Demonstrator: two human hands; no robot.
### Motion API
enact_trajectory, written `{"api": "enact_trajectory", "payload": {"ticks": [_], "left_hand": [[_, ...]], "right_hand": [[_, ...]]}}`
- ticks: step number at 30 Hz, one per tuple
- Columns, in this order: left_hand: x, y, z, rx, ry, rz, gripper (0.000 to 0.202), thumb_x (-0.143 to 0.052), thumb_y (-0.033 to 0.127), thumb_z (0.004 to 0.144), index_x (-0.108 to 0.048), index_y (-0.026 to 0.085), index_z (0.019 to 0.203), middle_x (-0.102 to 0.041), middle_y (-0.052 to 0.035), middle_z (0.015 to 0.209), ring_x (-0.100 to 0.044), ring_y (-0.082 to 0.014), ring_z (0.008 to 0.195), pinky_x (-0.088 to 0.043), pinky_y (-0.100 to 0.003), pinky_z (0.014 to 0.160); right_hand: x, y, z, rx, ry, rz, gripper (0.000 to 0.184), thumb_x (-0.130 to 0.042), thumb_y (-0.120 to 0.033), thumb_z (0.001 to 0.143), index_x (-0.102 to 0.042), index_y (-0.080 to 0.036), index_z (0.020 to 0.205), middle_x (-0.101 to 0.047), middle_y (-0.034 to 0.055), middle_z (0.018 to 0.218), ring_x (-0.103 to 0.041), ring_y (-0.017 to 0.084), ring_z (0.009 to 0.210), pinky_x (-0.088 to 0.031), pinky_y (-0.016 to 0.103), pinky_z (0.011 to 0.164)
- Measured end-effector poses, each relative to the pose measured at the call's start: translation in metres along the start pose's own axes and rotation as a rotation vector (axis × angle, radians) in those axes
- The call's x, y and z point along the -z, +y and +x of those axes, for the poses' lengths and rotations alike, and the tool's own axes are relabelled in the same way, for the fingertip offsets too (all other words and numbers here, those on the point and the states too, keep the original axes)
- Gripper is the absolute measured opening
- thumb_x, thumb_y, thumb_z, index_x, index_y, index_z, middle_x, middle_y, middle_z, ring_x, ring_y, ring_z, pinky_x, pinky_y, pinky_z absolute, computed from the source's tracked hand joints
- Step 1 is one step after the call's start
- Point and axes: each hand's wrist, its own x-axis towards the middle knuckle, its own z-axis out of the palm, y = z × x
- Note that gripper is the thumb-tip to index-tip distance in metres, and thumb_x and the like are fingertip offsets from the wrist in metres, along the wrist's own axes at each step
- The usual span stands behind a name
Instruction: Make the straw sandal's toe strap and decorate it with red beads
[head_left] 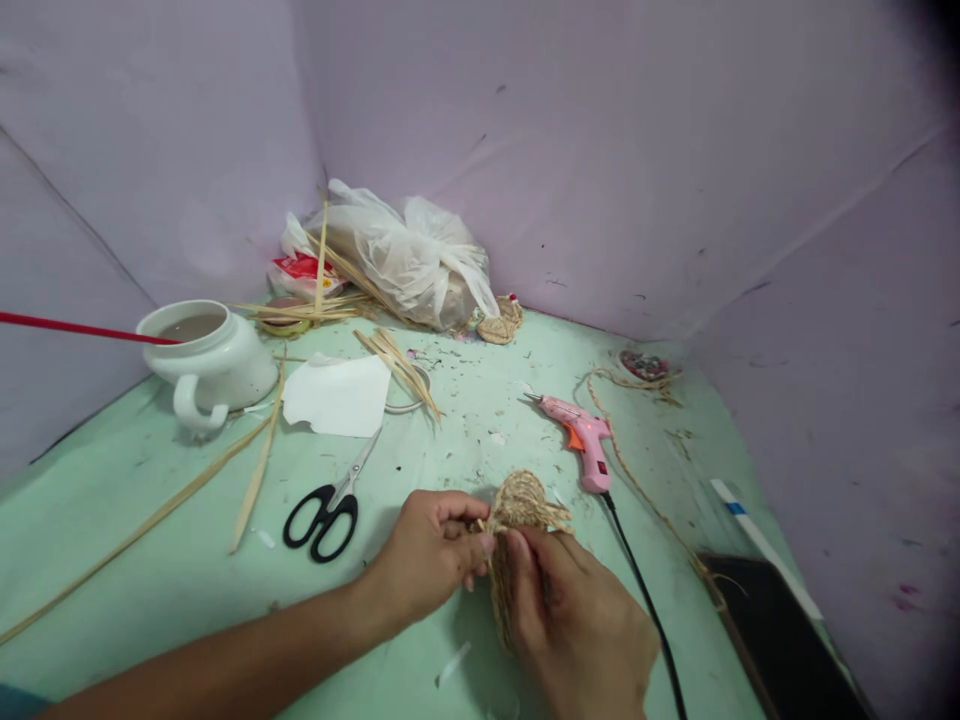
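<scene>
A small braided straw piece [520, 497], coiled with a rounded top, sits between my hands over the table. My left hand [427, 555] pinches its left edge between thumb and fingers. Around the lower right part my right hand [581, 615] is closed, thumb pressed near the middle and hiding much of the piece. A pink glue gun [577, 430] with a lit orange light lies beyond my right hand, its black cord [641, 590] running past it. Black-handled scissors [330, 510] rest to the left of my left hand.
On the left stands a white pot [217, 365] holding cloudy liquid and a red stick [82, 328]. Paper [337, 395], straw strips [405, 370] and a tied plastic bag [420, 255] lie farther back. A braided cord [637, 480] and a dark flat object [780, 635] are at right.
</scene>
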Motion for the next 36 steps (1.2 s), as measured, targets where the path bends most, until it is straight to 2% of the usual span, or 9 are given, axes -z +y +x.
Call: {"api": "enact_trajectory", "payload": {"ticks": [5, 11, 14, 22, 24, 26, 30, 33, 36], "left_hand": [[0.000, -0.001, -0.001, -0.009, -0.007, 0.005, 0.021, -0.068, 0.021, 0.053, -0.061, 0.012, 0.071, -0.054, 0.0047, 0.043, -0.048, -0.0091, 0.041, -0.039, -0.021, 0.040], [0.003, 0.004, 0.001, -0.004, -0.145, 0.050, 0.019, -0.059, 0.028, 0.065, -0.064, 0.010, 0.069, -0.053, 0.0026, 0.044, -0.045, -0.0070, 0.038, -0.037, -0.020, 0.042], [0.005, 0.003, 0.003, 0.030, -0.202, 0.052, 0.019, -0.056, 0.028, 0.066, -0.064, 0.011, 0.068, -0.052, 0.0025, 0.044, -0.044, -0.0070, 0.037, -0.036, -0.020, 0.041], [0.005, -0.003, 0.006, 0.024, -0.152, 0.255, 0.013, -0.046, 0.016, 0.066, -0.058, 0.015, 0.061, -0.045, 0.0061, 0.040, -0.036, -0.0068, 0.034, -0.028, -0.018, 0.036], [0.006, -0.004, 0.006, -0.025, -0.136, 0.344, 0.013, -0.044, 0.013, 0.065, -0.055, 0.017, 0.060, -0.043, 0.0068, 0.040, -0.036, -0.0072, 0.036, -0.026, -0.019, 0.038], [0.008, -0.004, 0.006, -0.143, -0.108, 0.505, 0.013, -0.044, 0.012, 0.064, -0.052, 0.017, 0.056, -0.042, 0.0059, 0.044, -0.039, -0.0086, 0.042, -0.027, -0.020, 0.042], [0.015, -0.004, 0.007, -0.363, -0.060, 0.867, 0.014, -0.044, 0.009, 0.063, -0.050, 0.017, 0.053, -0.050, 0.0022, 0.055, -0.047, -0.0123, 0.057, -0.032, -0.022, 0.052], [0.019, -0.005, 0.010, -0.381, -0.062, 0.975, 0.015, -0.044, 0.009, 0.066, -0.051, 0.017, 0.056, -0.056, 0.0001, 0.061, -0.052, -0.0142, 0.062, -0.035, -0.023, 0.056], [0.019, -0.005, 0.012, -0.368, -0.048, 1.016, 0.016, -0.043, 0.008, 0.066, -0.053, 0.017, 0.058, -0.058, -0.0012, 0.063, -0.055, -0.0153, 0.064, -0.037, -0.023, 0.059]], "right_hand": [[0.000, 0.000, 0.001, -0.071, -0.035, 0.126, 0.028, -0.041, -0.034, 0.085, -0.066, -0.024, 0.077, -0.069, 0.0010, 0.070, -0.062, 0.016, 0.055, -0.034, 0.025, 0.047], [0.004, -0.003, 0.003, -0.060, -0.048, 0.024, 0.028, -0.039, -0.034, 0.086, -0.063, -0.026, 0.074, -0.067, 0.0000, 0.066, -0.059, 0.017, 0.053, -0.030, 0.026, 0.045], [0.003, -0.003, 0.002, -0.045, -0.044, -0.031, 0.030, -0.037, -0.034, 0.087, -0.063, -0.025, 0.075, -0.065, 0.0000, 0.065, -0.057, 0.018, 0.053, -0.029, 0.027, 0.046], [-0.008, -0.002, 0.000, 0.083, 0.070, -0.058, 0.032, -0.035, -0.026, 0.091, -0.061, -0.021, 0.075, -0.066, 0.0029, 0.066, -0.052, 0.017, 0.055, -0.031, 0.028, 0.057], [-0.011, -0.003, 0.000, 0.117, 0.100, -0.043, 0.031, -0.035, -0.023, 0.091, -0.061, -0.021, 0.074, -0.066, 0.0029, 0.066, -0.052, 0.016, 0.056, -0.031, 0.028, 0.059], [-0.014, -0.002, 0.000, 0.154, 0.114, -0.016, 0.030, -0.036, -0.022, 0.091, -0.061, -0.020, 0.074, -0.065, 0.0024, 0.064, -0.051, 0.016, 0.055, -0.030, 0.028, 0.058], [-0.014, 0.005, 0.004, 0.276, 0.121, 0.022, 0.030, -0.039, -0.024, 0.091, -0.062, -0.021, 0.072, -0.062, 0.0002, 0.055, -0.048, 0.016, 0.051, -0.026, 0.030, 0.055], [-0.002, 0.017, 0.014, 0.373, 0.039, -0.018, 0.026, -0.046, -0.030, 0.088, -0.063, -0.022, 0.071, -0.060, 0.0000, 0.052, -0.047, 0.017, 0.053, -0.024, 0.031, 0.055], [0.011, 0.031, 0.025, 0.457, -0.042, -0.005, 0.024, -0.046, -0.024, 0.086, -0.064, -0.022, 0.071, -0.065, 0.0017, 0.064, -0.048, 0.018, 0.060, -0.025, 0.032, 0.059]]}}
